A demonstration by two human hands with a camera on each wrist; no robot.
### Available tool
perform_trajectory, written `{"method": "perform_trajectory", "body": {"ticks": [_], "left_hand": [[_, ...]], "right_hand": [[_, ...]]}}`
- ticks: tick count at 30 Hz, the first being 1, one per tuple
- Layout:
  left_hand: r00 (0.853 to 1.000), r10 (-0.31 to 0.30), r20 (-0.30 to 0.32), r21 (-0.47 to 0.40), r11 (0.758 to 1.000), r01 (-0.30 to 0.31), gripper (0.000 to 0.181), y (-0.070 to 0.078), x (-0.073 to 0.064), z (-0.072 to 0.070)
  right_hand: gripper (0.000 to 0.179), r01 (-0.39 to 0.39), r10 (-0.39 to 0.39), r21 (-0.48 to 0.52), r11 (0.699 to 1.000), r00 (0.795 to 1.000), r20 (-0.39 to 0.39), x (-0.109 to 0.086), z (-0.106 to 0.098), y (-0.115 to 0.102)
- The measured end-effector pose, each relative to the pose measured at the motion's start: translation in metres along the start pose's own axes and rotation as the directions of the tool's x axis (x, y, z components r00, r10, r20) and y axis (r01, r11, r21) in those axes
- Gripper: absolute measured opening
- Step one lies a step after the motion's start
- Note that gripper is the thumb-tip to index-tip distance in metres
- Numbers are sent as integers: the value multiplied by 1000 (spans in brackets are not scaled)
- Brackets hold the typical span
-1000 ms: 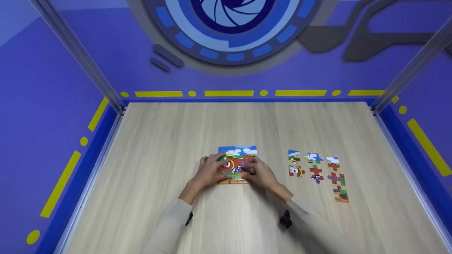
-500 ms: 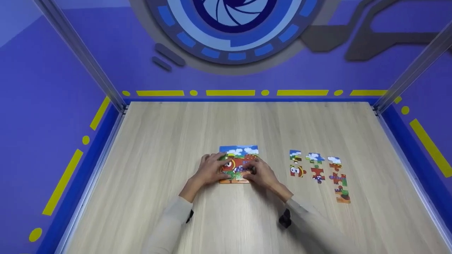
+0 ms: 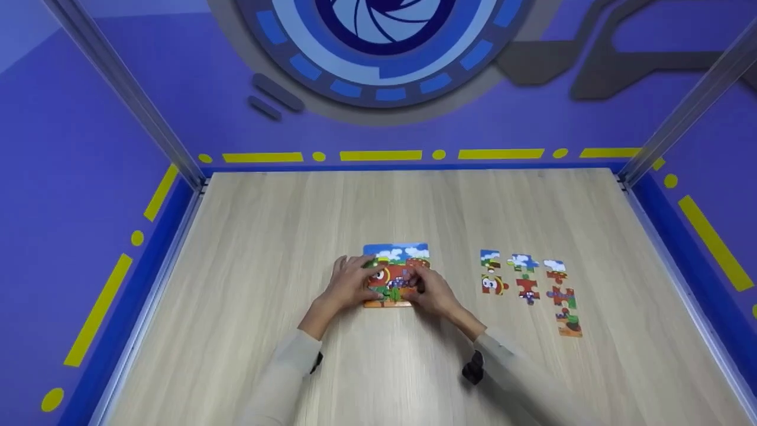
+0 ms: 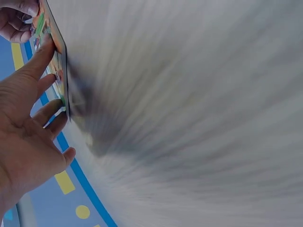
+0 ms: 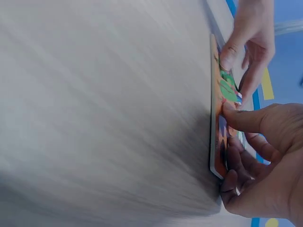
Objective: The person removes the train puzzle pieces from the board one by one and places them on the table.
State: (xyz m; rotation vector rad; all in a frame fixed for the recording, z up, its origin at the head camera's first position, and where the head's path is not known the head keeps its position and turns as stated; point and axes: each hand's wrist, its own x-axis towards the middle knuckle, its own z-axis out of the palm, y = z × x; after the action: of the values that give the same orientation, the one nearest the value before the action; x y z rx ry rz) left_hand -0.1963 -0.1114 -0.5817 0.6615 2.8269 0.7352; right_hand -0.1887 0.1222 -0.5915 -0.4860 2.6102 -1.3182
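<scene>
A picture puzzle board [image 3: 395, 251] lies near the middle of the table, showing sky, clouds and a red cartoon figure. My left hand [image 3: 346, 285] rests on its left side, thumb and fingers fairly straight. On the right side, my right hand [image 3: 434, 293] touches the picture with its thumb, its other fingers curled. A green cactus patch [image 3: 394, 293] shows between the two thumbs. In the right wrist view the right thumb [image 5: 241, 118] presses beside the green patch [image 5: 228, 90]. I cannot tell whether the right fingers pinch a loose piece.
To the right, several loose puzzle pieces lie in three columns: a left one with an eyed face [image 3: 492, 285], a middle red one [image 3: 527, 290] and a right one with a green bush [image 3: 570, 325]. Blue panel walls [image 3: 331, 130] enclose the wooden table [image 3: 284, 225].
Both hands stay at the board. The right thumb and fingers shift slightly, and more of the green cactus patch shows between the thumbs. The loose pieces stay put.
</scene>
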Motion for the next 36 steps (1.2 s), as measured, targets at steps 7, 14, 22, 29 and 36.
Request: {"method": "perform_trajectory", "body": {"ticks": [7, 14, 22, 29, 36], "left_hand": [[1000, -5, 6, 15, 1000, 5, 64, 0, 2, -4], [1000, -17, 10, 4, 1000, 17, 63, 1, 1, -2], [999, -33, 20, -32, 999, 33, 63, 1, -1, 0], [999, -31, 24, -8, 999, 31, 63, 3, 0, 0], [998, -53, 34, -9, 999, 54, 63, 3, 0, 0]], "right_hand": [[22, 4, -4, 87, 996, 1000, -3, -3, -1, 2], [23, -40, 40, 140, 989, 999, 6, -9, -7, 0], [22, -48, 46, 176, 983, 999, 19, -19, -19, -4], [23, -75, 73, 238, 968, 997, 19, -27, -34, 6], [26, -60, 50, 270, 961, 998, 42, -38, -50, 17]]}}
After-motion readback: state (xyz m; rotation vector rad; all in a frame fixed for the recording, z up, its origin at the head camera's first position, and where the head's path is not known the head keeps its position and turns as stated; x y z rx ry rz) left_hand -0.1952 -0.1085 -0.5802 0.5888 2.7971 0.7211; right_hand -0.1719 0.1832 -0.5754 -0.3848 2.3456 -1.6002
